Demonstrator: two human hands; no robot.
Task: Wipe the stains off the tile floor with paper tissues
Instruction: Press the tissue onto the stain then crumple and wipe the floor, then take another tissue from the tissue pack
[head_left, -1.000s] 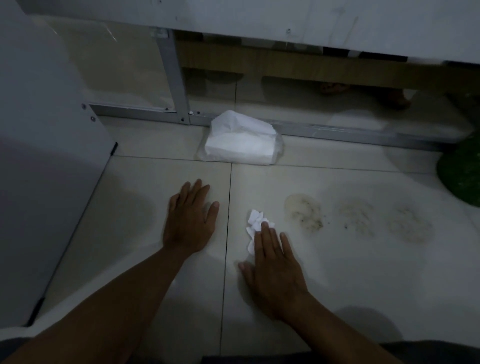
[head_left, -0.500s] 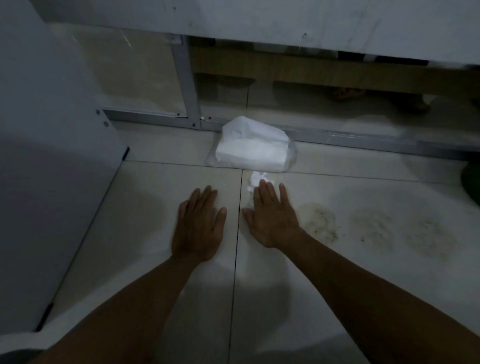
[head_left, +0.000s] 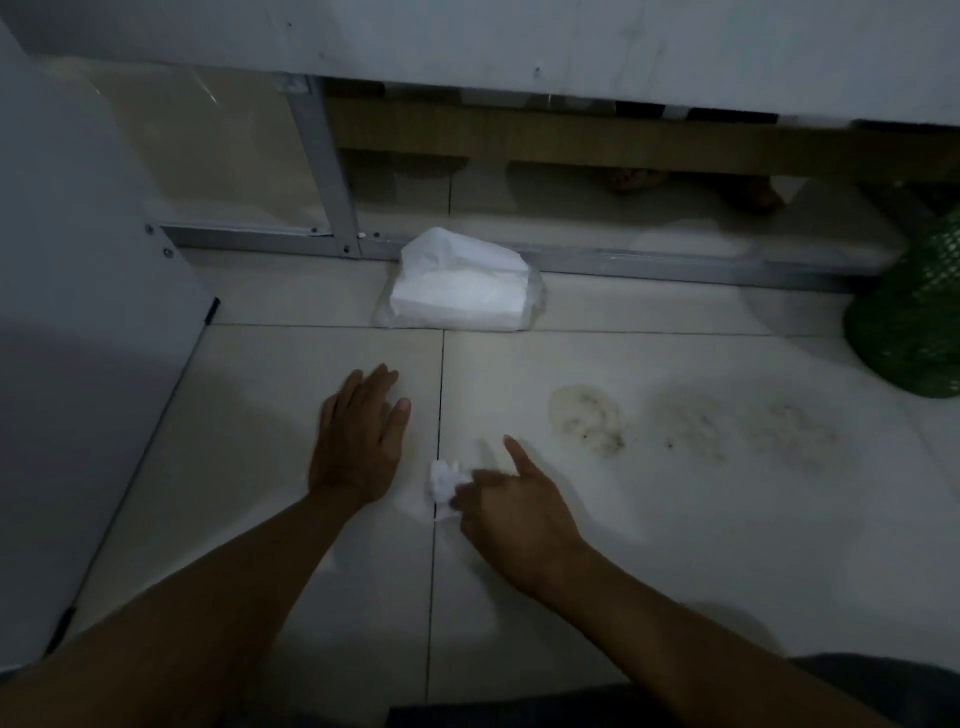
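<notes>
Three brownish stains sit in a row on the pale tile floor (head_left: 571, 597): the nearest stain (head_left: 587, 420), a middle stain (head_left: 688, 425) and a far stain (head_left: 789, 427) toward the right. Both hands are down on the floor, just apart, either side of a dark grout line (head_left: 440, 395). The left hand (head_left: 358, 434) lies flat, palm down, fingers straight and close together, holding nothing. The right hand (head_left: 511, 501) is blurred; its forefinger points out toward the stains while the other fingers bear on a crumpled paper tissue (head_left: 444, 483) at the grout line. Whether they curl round the wad or only press it I cannot tell. The tissue lies between the two hands, well short of the nearest stain. Further back, a tissue pack (head_left: 462, 288) in clear wrapping rests against a grey metal rail (head_left: 649, 264). A green mesh basket (head_left: 909, 322) stands at the right edge, and a white panel (head_left: 78, 338) rises on the left.
</notes>
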